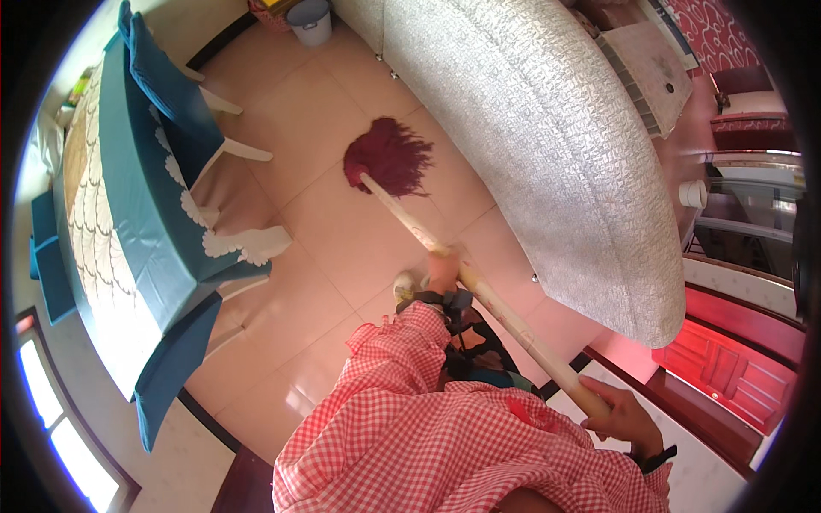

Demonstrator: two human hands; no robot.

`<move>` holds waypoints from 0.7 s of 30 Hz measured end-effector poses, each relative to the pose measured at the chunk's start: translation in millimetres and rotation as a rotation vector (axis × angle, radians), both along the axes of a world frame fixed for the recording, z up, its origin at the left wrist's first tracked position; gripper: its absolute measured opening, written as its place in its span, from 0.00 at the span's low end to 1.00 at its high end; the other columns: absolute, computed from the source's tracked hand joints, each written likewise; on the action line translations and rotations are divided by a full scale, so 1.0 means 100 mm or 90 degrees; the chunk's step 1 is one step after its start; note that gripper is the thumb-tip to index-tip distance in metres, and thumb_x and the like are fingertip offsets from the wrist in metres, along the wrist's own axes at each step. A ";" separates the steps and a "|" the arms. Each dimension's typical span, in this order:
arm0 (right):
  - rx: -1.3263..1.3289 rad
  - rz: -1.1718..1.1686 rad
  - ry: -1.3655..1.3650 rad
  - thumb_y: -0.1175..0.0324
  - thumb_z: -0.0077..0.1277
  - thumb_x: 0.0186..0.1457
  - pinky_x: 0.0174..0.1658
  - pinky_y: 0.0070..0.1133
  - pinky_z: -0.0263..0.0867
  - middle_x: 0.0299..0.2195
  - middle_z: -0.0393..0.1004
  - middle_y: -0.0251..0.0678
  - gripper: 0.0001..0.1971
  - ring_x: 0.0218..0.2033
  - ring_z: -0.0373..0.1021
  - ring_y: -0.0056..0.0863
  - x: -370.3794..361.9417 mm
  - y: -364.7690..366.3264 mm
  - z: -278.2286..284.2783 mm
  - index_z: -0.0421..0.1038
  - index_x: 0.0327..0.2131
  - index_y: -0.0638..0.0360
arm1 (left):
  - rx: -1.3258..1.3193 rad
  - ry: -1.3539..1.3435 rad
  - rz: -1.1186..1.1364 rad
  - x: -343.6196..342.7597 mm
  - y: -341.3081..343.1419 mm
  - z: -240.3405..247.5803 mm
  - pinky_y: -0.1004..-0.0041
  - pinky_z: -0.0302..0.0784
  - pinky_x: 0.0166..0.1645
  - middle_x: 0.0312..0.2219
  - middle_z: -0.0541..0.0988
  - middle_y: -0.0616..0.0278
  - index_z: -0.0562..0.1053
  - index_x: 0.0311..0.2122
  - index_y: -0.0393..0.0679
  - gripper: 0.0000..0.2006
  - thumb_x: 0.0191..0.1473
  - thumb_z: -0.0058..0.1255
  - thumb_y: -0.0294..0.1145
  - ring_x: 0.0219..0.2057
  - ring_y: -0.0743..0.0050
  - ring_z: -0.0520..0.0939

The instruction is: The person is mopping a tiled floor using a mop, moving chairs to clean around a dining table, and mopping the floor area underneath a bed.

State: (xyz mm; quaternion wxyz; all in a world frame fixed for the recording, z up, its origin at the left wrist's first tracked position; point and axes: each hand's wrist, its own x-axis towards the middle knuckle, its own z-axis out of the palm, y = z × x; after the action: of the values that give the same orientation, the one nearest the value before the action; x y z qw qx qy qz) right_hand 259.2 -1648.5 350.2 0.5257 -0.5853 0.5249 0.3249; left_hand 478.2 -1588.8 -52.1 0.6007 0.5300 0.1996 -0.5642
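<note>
A mop with dark red strands lies spread on the tiled floor ahead of me. Its long pale handle runs diagonally back toward my lower right. Partway down this handle, my left hand is closed around it, the arm in a red-and-white checked sleeve. Near the upper end, my right hand wraps its fingers around the handle, with a dark band at the wrist. A shoe of mine shows just beyond my left forearm.
To the right, a long silvery-grey patterned sofa curves close beside the mop. A table with a teal and white cover stands on the left, with blue-covered chairs around it. At the far end is a grey bucket.
</note>
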 end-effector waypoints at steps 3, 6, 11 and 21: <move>0.010 0.050 -0.008 0.76 0.56 0.39 0.19 0.15 0.62 0.22 0.70 0.32 0.34 0.16 0.64 0.15 0.16 -0.03 0.00 0.57 0.53 0.56 | 0.110 0.014 0.021 0.17 0.25 0.31 0.65 0.74 0.19 0.24 0.72 0.49 0.62 0.33 0.33 0.11 0.44 0.46 0.26 0.21 0.58 0.78; 0.043 0.184 -0.032 0.73 0.56 0.41 0.20 0.16 0.62 0.22 0.70 0.31 0.32 0.15 0.64 0.15 0.25 -0.06 0.00 0.57 0.53 0.53 | 0.109 -0.043 0.164 0.02 0.56 0.10 0.65 0.75 0.21 0.24 0.72 0.50 0.62 0.35 0.33 0.13 0.45 0.47 0.26 0.22 0.58 0.78; 0.043 0.265 -0.043 0.70 0.54 0.41 0.36 0.19 0.63 0.30 0.72 0.40 0.32 0.28 0.68 0.27 0.06 -0.12 -0.03 0.57 0.53 0.51 | 0.060 0.075 0.271 -0.26 0.95 0.02 0.64 0.75 0.23 0.22 0.71 0.52 0.61 0.38 0.33 0.13 0.45 0.46 0.24 0.18 0.60 0.74; 0.077 -0.016 0.037 0.73 0.55 0.41 0.38 0.17 0.63 0.32 0.72 0.34 0.30 0.31 0.66 0.19 -1.61 -0.04 -0.30 0.60 0.52 0.51 | 0.138 0.031 0.130 -1.42 0.54 -0.25 0.67 0.70 0.19 0.15 0.68 0.54 0.63 0.21 0.33 0.05 0.42 0.43 0.24 0.14 0.62 0.72</move>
State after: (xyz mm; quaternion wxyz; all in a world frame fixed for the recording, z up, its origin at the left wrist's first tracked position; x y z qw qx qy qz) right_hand 98.1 -1652.1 319.8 0.5486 -0.5358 0.5271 0.3663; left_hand 336.6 -1534.7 -76.9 0.5888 0.5550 0.3269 -0.4882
